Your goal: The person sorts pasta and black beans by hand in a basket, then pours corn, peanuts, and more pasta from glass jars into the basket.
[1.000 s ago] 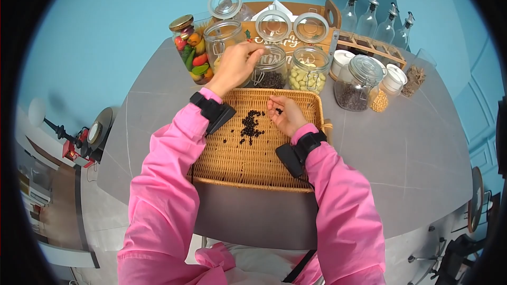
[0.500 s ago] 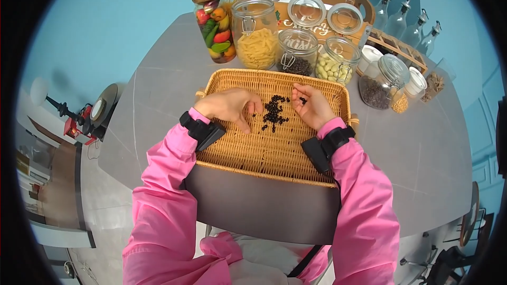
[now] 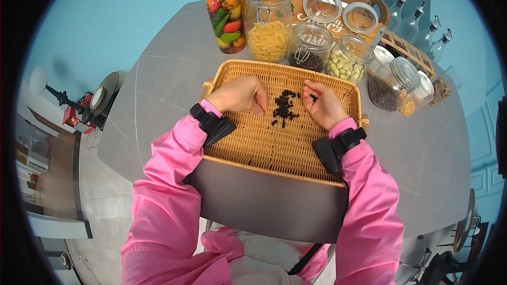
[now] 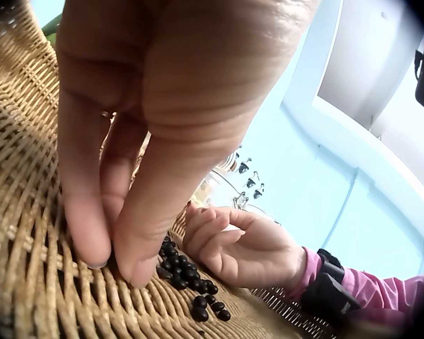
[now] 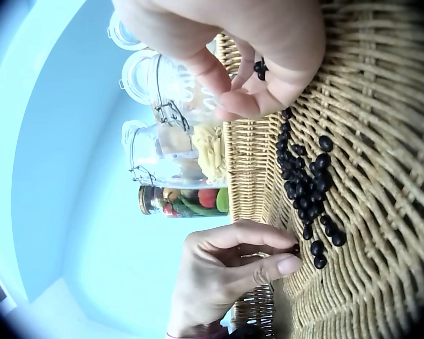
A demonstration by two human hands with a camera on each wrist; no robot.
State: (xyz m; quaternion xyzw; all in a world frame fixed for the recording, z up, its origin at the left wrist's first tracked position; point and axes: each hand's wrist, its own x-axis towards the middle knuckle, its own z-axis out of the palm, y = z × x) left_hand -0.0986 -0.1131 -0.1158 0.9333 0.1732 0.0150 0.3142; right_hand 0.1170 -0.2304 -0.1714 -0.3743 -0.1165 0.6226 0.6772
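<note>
A shallow wicker basket [image 3: 248, 145] lies before me with a loose pile of small black beans [image 3: 284, 106] on its woven floor. My left hand [image 3: 240, 94] reaches down left of the pile, thumb and forefinger brought together at the weave. A dark bean [image 5: 296, 248] shows at those fingertips in the right wrist view. To the right of the pile, my right hand [image 3: 326, 108] is turned palm up with curled fingers, cradling a few black beans [image 5: 260, 69]. Behind the basket, an open clip-top jar [image 3: 309, 55] contains dark beans.
Along the basket's far side stand a tall jar of colourful vegetables [image 3: 228, 21], a pasta jar [image 3: 268, 39] and an open jar of pale green pieces [image 3: 344, 67]. A closed jar of dark contents [image 3: 384, 91] is at right, with pourer bottles [image 3: 409, 24] behind.
My left hand has come back from above the jars into the basket, and its fingers have closed on a bean beside the pile. My right hand keeps its beans. The head view has shifted.
</note>
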